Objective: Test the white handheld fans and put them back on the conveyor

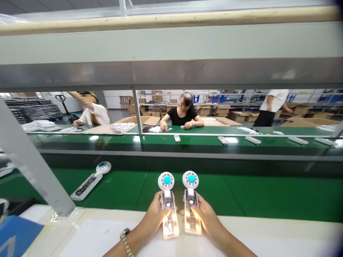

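Observation:
My left hand (154, 216) is wrapped round a white handheld fan (170, 228) with a round head and a blue hub. My right hand (207, 217) grips a second, matching handheld fan (191, 179). Both stand side by side, heads pointing away from me, with a small gap between them. Warm light glows through their clear handles, where circuit parts show, and my thumbs press on the fronts. Off to the left, another fan (87, 185) with an opened handle lies on the green belt (123, 189), apart from my hands.
A white worktop (93, 235) lies beneath my hands, with a blue box (18, 235) at its left. A slanted metal post (34, 160) rises there. Farther off, white fan parts (253, 140) lie on a second belt, and co-workers (183, 114) sit behind it. A shelf beam (171, 43) crosses overhead.

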### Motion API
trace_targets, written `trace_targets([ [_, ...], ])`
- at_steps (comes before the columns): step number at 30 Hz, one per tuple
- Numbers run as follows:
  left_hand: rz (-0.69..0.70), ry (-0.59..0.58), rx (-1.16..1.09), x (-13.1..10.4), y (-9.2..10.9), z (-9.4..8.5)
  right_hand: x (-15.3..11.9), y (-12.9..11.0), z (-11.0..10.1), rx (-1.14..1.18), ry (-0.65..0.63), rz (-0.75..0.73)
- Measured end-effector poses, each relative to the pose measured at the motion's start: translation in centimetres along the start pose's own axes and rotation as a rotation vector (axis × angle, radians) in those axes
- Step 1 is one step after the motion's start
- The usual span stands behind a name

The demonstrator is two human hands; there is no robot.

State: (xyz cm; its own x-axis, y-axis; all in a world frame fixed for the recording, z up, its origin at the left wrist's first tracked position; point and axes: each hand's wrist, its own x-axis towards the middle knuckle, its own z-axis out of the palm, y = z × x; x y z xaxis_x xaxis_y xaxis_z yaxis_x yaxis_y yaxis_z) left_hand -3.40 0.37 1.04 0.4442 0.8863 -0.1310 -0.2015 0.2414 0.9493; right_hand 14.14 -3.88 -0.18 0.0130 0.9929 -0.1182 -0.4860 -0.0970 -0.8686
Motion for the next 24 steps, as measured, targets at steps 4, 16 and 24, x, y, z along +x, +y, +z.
trace_targets([
  [4,-0.007,0.009,0.008,-0.1,0.2,0.3,-0.2,-0.2,0.0,0.011,-0.021,-0.005],
  [16,0.027,0.005,-0.003,0.7,-1.4,-0.7,-0.2,0.1,-0.1,0.059,-0.025,0.028],
  [24,0.044,-0.022,-0.018,0.9,-1.8,-1.0,-0.1,0.2,-0.3,0.052,-0.100,0.030],
])
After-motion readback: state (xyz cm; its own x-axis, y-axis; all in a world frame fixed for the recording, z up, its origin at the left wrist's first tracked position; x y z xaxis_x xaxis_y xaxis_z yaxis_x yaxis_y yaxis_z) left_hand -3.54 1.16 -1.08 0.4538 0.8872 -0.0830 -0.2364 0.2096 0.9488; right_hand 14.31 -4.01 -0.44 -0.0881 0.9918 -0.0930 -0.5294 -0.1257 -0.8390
